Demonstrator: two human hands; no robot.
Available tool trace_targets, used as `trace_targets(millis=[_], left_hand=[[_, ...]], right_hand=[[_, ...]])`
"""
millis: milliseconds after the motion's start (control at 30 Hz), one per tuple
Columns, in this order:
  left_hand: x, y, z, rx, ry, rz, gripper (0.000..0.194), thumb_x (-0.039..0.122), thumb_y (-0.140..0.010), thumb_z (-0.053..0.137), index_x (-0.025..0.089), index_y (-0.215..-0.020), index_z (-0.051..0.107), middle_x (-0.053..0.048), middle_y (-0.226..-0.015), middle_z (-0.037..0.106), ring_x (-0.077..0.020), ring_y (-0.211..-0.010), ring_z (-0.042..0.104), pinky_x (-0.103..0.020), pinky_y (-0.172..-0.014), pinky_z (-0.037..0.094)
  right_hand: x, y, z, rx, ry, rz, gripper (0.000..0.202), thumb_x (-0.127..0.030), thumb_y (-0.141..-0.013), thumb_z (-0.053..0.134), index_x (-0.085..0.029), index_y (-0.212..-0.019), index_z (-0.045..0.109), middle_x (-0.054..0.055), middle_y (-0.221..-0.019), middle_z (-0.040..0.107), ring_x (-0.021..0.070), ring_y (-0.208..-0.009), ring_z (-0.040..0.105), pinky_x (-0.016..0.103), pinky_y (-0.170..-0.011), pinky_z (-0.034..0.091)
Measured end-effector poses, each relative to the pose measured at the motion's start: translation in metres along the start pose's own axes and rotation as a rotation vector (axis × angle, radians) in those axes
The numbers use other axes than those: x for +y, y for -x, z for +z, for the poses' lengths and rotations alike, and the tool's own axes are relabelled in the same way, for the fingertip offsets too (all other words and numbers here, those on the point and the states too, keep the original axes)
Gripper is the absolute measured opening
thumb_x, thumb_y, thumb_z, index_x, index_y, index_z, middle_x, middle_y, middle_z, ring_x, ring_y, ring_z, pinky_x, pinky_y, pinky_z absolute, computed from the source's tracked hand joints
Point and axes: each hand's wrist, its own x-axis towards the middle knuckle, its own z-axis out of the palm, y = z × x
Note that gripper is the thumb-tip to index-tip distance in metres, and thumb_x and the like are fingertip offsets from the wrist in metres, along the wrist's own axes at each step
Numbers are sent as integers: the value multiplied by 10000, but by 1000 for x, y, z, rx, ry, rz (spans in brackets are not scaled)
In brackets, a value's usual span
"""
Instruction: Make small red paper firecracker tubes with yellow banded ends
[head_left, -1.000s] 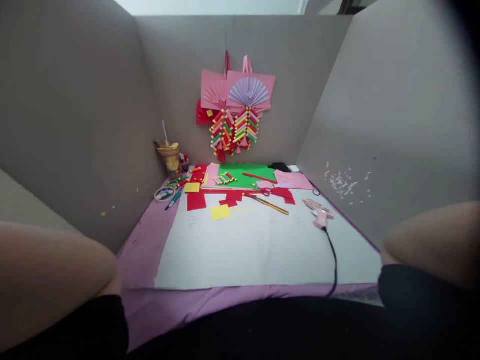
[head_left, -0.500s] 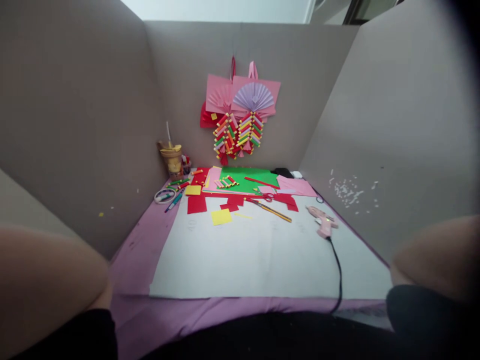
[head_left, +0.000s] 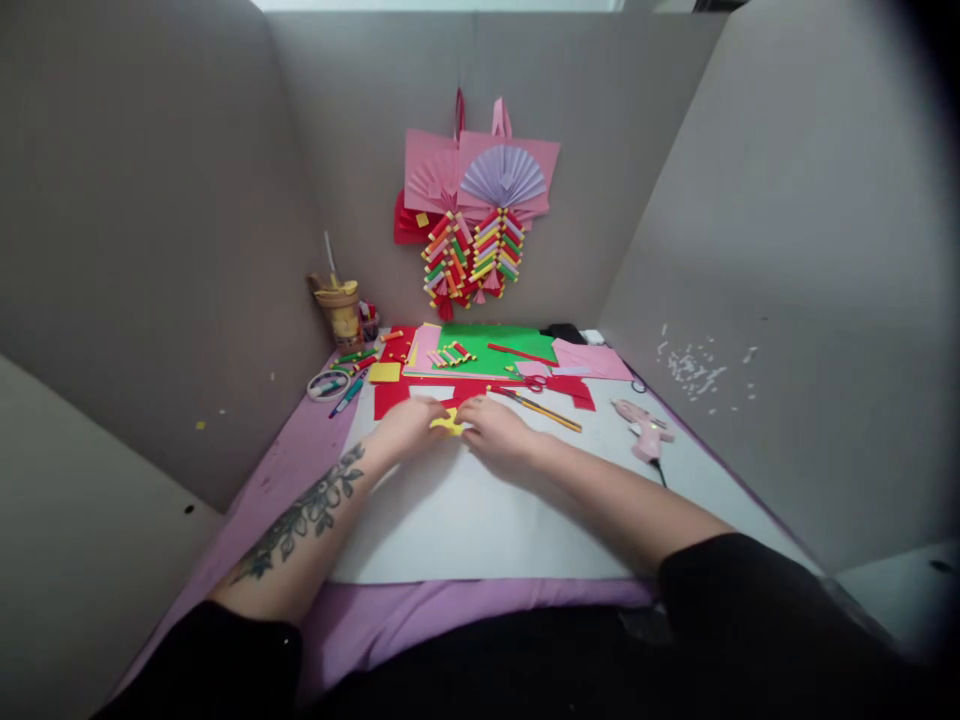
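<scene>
Both hands meet over a piece of yellow paper (head_left: 448,425) on the white sheet (head_left: 480,530). My left hand (head_left: 409,428) has its fingers closed at the paper's left edge. From the other side, my right hand (head_left: 493,430) pinches the paper's right part, and the fingers cover some of it. Just beyond the hands lie red paper pieces (head_left: 388,402). A utility knife with a yellow handle (head_left: 551,413) rests to the right of my right hand, and red-handled scissors (head_left: 536,382) lie a little farther back.
A pink glue gun (head_left: 643,430) with a black cord lies at the right. Green card (head_left: 517,345) bears small paper rolls (head_left: 452,354). At left are a tape roll (head_left: 328,385), pens (head_left: 349,397) and a brown pot (head_left: 341,310). Paper-fan decorations (head_left: 502,180) hang on the back panel.
My hands have come in from the sides, out of view before, to the yellow paper. The paper is now partly covered and looks bent. The view has tilted slightly downward.
</scene>
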Motion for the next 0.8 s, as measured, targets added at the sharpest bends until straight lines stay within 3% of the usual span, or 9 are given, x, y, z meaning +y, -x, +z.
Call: trace_targets(millis=[100, 233, 367, 600, 800], left_hand=[[2, 4, 15, -116, -144, -46, 237, 366, -800, 546, 169, -874, 655, -94, -926, 655, -224, -899, 599, -292, -771, 459], [4, 9, 28, -169, -284, -93, 268, 373, -816, 495, 160, -901, 633, -117, -877, 655, -240, -855, 613, -305, -724, 457], [7, 9, 29, -204, -372, -117, 266, 242, -855, 390, 129, -954, 609, -144, -841, 664, -258, -793, 632, -339, -697, 461], [3, 8, 31, -213, -370, -102, 251, 214, -852, 395, 133, -891, 630, -141, -826, 670, -237, -752, 640, -321, -694, 460], [-5, 12, 33, -77, -268, -147, 251, 211, -807, 434, 154, -785, 678, -100, -814, 668, -206, -760, 620, -280, -679, 447]], right_hand=[[4, 1, 38, -113, -109, 50, 172, -125, -799, 542, -146, -935, 645, 97, -956, 648, 194, -932, 564, 306, -847, 428], [10, 8, 65, -90, -148, 127, 203, -87, -817, 455, -155, -933, 608, 87, -924, 637, 185, -899, 557, 282, -805, 412], [10, 10, 67, -77, -157, 113, 203, -96, -822, 444, -158, -941, 597, 75, -926, 637, 179, -896, 550, 265, -791, 403], [11, 3, 68, -80, -99, 132, 155, -185, -853, 467, -177, -897, 616, 69, -898, 638, 186, -884, 539, 274, -752, 396], [11, -2, 76, 1, -150, 143, 146, -155, -815, 499, -175, -799, 643, 65, -923, 600, 180, -891, 508, 278, -801, 386]])
